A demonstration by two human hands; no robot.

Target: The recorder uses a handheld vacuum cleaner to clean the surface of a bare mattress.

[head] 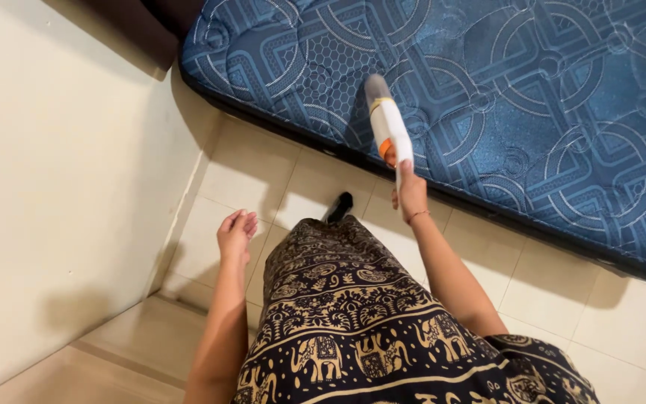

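Small room corner: cream tiled floor [562,299], plain cream wall [54,187] on the left, and a bare blue quilted mattress [547,97] w/ a geometric pattern filling the far right, sitting low on a dark base. Nearest the camera is the person's own dark skirt [353,322] w/ tan elephant print.

The right hand [410,191] is closed around the near end of a white handheld device [389,123] w/ orange trim, held up and angled so its far tip sits over the mattress edge. The left hand [236,230] hangs free on the left w/ fingers loosely curled, holding nothing, above the floor and near the wall.

Risks, as a judgement: the grip is only at the device's near end, so it's long-levered; a loose wrist could let it tip or slip onto the tiles, which are hard. The tip looks blurred, so it may be moving fast and could knock the mattress edge. A dark pointed thing [340,206] pokes out past the skirt hem, prob. a foot or slipper; can't tell which. The long skirt near the feet could snag a step.

Hard to make out: what kind of device it is, and whether its tip touches the mattress or hovers. Feet are hidden under the skirt. Mattress is cut off at top and right; the dark shape at far top left is unclear.
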